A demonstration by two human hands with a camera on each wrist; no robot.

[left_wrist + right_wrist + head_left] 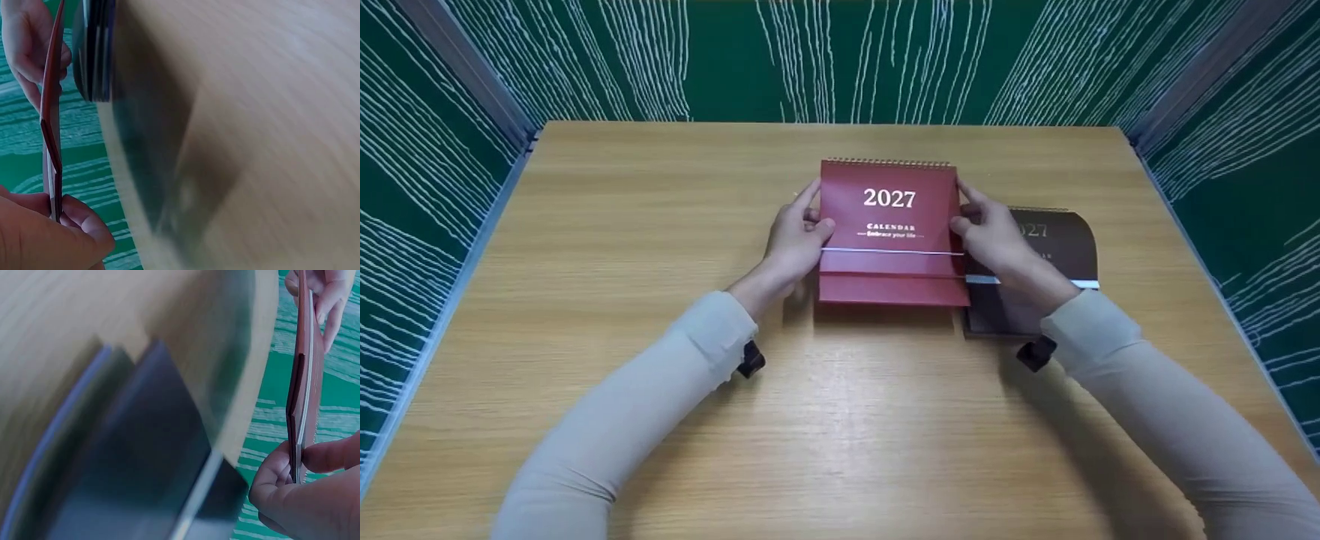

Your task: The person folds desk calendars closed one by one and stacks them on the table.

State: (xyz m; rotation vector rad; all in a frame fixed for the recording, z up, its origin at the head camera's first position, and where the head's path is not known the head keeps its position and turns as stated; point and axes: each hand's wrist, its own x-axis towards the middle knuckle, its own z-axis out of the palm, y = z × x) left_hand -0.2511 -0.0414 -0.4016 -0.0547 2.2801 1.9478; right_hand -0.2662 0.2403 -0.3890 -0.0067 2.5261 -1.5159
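A red 2027 desk calendar with a spiral top edge is held up above the table, a thin band running across its front. My left hand pinches its left edge between thumb and fingers. On the opposite edge, my right hand grips it the same way. In both wrist views the red calendar appears edge-on and folded flat, clear of the tabletop. Behind my right hand and wrist, a dark brown 2027 calendar stands on the table, partly hidden; its pale band shows.
The wooden table spreads out on all sides of the calendars. Green panels with white streaks rise behind it and along both sides. The red calendar's shadow falls on the wood just below it.
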